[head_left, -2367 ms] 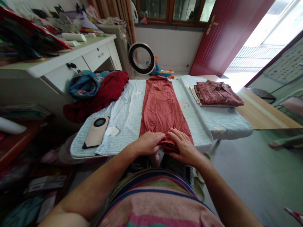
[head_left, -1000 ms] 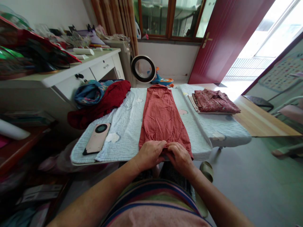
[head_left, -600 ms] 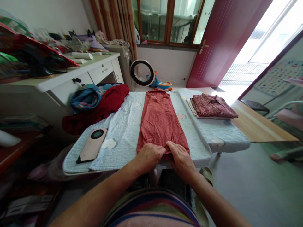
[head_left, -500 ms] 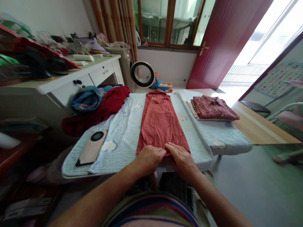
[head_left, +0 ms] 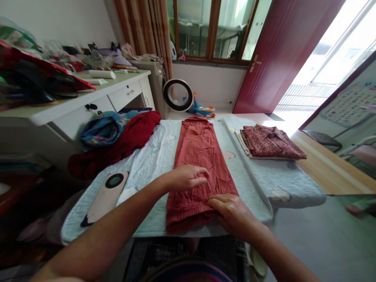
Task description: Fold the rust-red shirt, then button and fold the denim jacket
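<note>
A rust-red collared shirt (head_left: 196, 152) lies folded long and narrow on the light-blue padded cover, collar at the far end. Its gathered near edge shows creases and lies close to the front of the table. My left hand (head_left: 188, 177) is over the lower middle of the shirt, with bent fingers apart and nothing in them. At the shirt's near right corner, my right hand (head_left: 230, 211) has its fingers bent over the cloth and closed on it; the thumb is mostly hidden.
A pink phone (head_left: 107, 196) lies on the cover (head_left: 147, 160) at the left. Behind it are heaped dark-red cloth (head_left: 117, 145) and a blue floral garment (head_left: 102, 129). Folded patterned clothes (head_left: 270, 143) sit at the right. A cluttered white desk (head_left: 123, 88) stands beyond the left side.
My left hand has let go of the near edge and moved up over the shirt, its fingers opening. The near edge now lies lower and spread out. My right hand remains at the right corner.
</note>
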`<state>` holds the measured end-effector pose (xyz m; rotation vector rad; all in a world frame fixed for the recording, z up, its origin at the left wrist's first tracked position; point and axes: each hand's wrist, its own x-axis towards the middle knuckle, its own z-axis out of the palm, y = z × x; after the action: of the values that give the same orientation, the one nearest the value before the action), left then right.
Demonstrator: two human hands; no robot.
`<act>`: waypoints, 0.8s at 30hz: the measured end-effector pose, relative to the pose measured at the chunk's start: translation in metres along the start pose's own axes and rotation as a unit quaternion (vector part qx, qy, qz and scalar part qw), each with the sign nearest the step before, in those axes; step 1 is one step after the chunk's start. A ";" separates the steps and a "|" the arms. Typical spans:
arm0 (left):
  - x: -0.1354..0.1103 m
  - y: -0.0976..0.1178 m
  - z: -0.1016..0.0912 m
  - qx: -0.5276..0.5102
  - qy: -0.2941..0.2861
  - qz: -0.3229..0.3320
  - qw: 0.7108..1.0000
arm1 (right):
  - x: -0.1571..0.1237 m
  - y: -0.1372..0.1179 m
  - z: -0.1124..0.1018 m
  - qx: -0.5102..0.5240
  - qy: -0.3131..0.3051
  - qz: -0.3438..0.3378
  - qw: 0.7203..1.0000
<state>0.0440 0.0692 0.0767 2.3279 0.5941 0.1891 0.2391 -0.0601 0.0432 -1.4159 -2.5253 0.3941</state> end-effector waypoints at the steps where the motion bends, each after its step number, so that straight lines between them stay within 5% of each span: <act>1: 0.015 -0.007 0.001 0.011 0.005 0.016 1.000 | 0.002 0.000 -0.004 -0.002 -0.007 0.002 1.000; 7: 0.093 -0.041 0.029 0.097 -0.027 0.105 0.989 | 0.009 -0.002 -0.020 -0.011 -0.034 0.006 0.999; 15: 0.115 -0.071 0.053 0.058 -0.086 0.115 0.988 | 0.021 0.008 -0.044 0.027 -0.039 0.016 0.999; 19: 0.116 -0.075 0.036 -0.109 -0.094 0.108 0.984 | 0.039 0.018 -0.072 0.065 -0.018 0.002 0.998; 24: 0.097 -0.083 -0.004 -0.392 -0.025 0.007 0.920 | 0.076 0.043 -0.114 0.099 0.014 -0.023 0.995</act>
<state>0.0988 0.1702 0.0200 1.5504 0.3751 0.3087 0.2706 0.0406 0.1406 -1.2781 -2.4153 0.5928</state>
